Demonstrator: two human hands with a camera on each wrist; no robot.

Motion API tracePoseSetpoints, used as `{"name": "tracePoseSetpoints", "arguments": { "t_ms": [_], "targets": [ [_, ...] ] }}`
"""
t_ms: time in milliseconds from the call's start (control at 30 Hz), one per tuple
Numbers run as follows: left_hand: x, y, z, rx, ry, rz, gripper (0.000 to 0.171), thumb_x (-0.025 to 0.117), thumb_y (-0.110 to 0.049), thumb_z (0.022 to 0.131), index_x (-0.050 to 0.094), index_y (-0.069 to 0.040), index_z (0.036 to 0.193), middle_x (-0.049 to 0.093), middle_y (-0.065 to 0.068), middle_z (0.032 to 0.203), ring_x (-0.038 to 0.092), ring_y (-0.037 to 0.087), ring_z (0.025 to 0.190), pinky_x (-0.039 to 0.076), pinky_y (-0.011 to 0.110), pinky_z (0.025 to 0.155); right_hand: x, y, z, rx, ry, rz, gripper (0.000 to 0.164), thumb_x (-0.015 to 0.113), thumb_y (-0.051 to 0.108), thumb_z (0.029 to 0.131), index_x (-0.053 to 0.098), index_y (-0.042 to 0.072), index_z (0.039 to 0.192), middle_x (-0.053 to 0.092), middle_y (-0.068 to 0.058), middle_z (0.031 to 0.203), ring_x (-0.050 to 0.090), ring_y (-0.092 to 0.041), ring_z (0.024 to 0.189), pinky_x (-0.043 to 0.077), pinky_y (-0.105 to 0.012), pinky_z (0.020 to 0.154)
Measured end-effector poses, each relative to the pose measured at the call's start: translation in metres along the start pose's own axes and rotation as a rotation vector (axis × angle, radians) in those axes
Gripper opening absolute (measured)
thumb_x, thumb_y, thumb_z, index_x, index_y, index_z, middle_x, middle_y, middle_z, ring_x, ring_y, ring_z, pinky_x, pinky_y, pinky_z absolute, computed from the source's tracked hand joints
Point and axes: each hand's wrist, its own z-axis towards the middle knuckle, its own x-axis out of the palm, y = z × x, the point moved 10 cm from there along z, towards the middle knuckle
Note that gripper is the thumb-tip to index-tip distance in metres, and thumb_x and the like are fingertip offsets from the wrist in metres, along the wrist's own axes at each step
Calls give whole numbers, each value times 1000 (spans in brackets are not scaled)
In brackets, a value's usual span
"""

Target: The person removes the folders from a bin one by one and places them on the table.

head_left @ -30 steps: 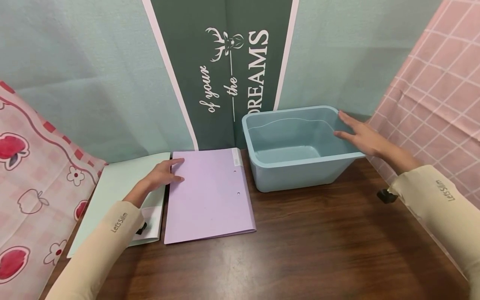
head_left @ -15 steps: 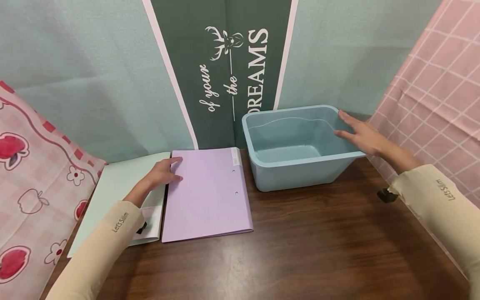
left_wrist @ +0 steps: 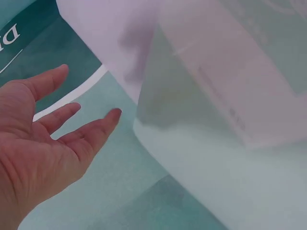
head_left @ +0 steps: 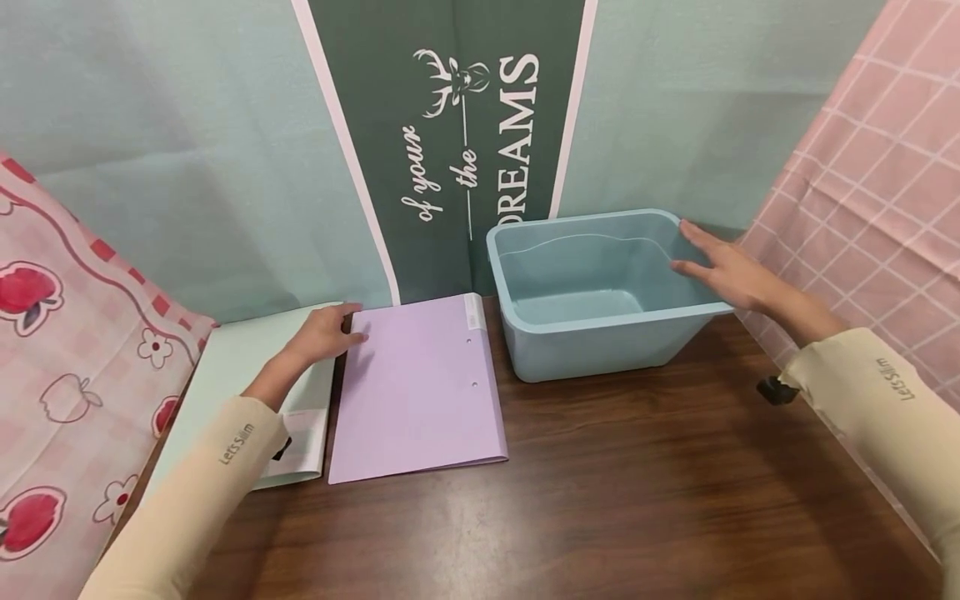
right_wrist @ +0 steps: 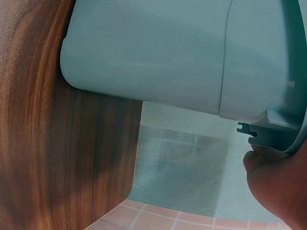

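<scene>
A purple folder [head_left: 420, 392] lies flat on the table, its two rivets and white label toward the right edge. To its left is a pale green folder [head_left: 247, 350], partly hidden by the left forearm. My left hand [head_left: 321, 335] hovers over the strip between the two folders, near their far ends. In the left wrist view its fingers [left_wrist: 98, 129] are spread and hold nothing. My right hand [head_left: 731, 271] rests at the right end of the light blue bin [head_left: 600, 350], fingers extended at the rim. In the right wrist view much of that hand is cut off.
A printed cloth [head_left: 465, 150] stands as a backdrop behind the bin and folders. Pink patterned cloths [head_left: 67, 400] hang at the left and right sides. Brown wooden table [head_left: 600, 500] spreads in front of the folders and bin.
The purple folder has slid slightly left, closer to the green one. My left hand has lifted and drawn back from it a little. The right hand and bin stay in place.
</scene>
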Motion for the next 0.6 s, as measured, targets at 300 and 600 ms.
{"name": "tracePoseSetpoints", "arguments": {
  "t_ms": [300,600],
  "targets": [
    [-27,3,-7,-23,20,5,66,62,-22,105,39,11,157,44,36,156,42,53,145,38,66,116,1,4,0,-4,39,-87,86,51,47,111,4,3,169,1,-25,174,8,-56,157,8,-69,126],
    [-61,3,-16,-53,42,95,91,57,-50,106,18,6,166,19,36,168,22,56,154,24,72,121,-5,11,5,-25,47,-210,87,54,48,109,14,-5,166,15,-36,169,18,-59,153,16,-69,125]
  ]
}}
